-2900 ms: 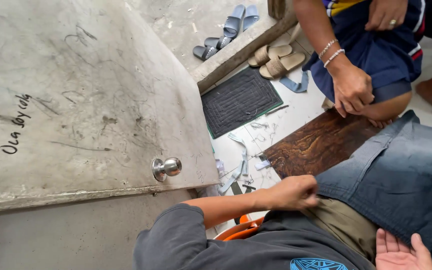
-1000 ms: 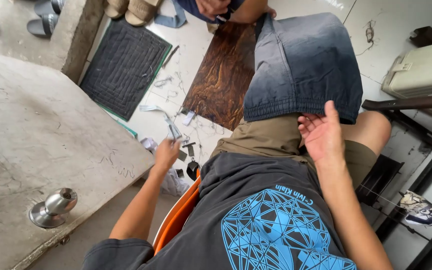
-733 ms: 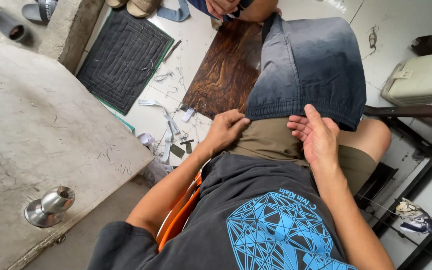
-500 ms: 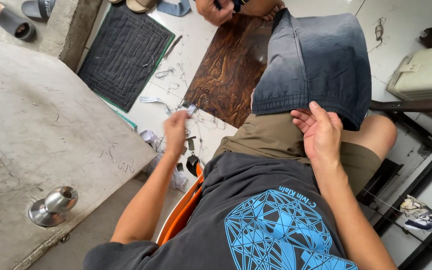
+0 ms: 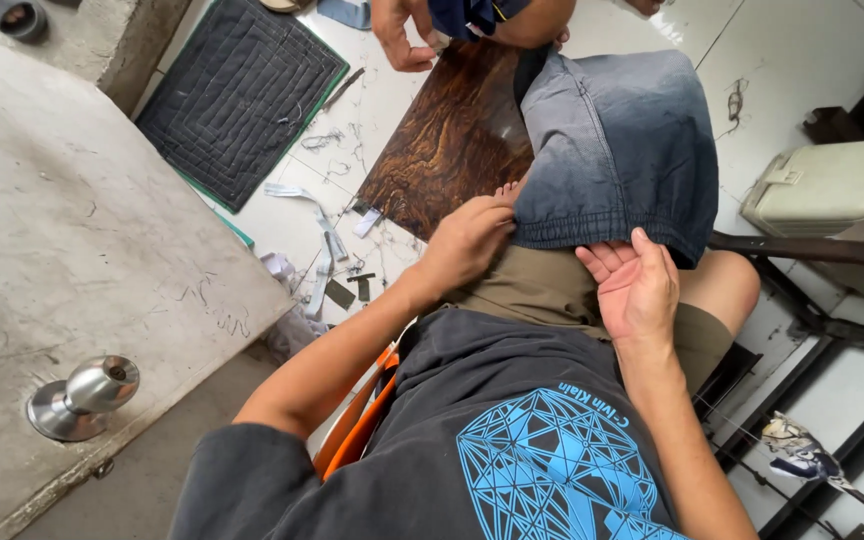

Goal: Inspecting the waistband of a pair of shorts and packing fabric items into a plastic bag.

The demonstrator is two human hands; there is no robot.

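1. a grey-blue denim garment [image 5: 617, 140] is draped over the person's lap, its elastic hem lying across the olive shorts [image 5: 542, 290].
2. the left hand [image 5: 467, 240] is closed on the garment's hem at its left corner, with the fingers curled over the edge.
3. the right hand [image 5: 637, 290] is held open and palm up just under the garment's hem, fingertips touching the cloth; nothing is gripped in it.
4. a dark brown wood-grain board [image 5: 452, 140] is seen on the floor, partly covered by the garment on its right side.
5. another person's hand [image 5: 397, 35] is resting at the board's far edge.
6. left of the board, a black quilted mat [image 5: 237, 95] and scattered fabric scraps [image 5: 322, 250] are lying on the white tiles.
7. further left of the board, a grey door [image 5: 62, 230] with a metal knob [image 5: 87, 395] is visible.
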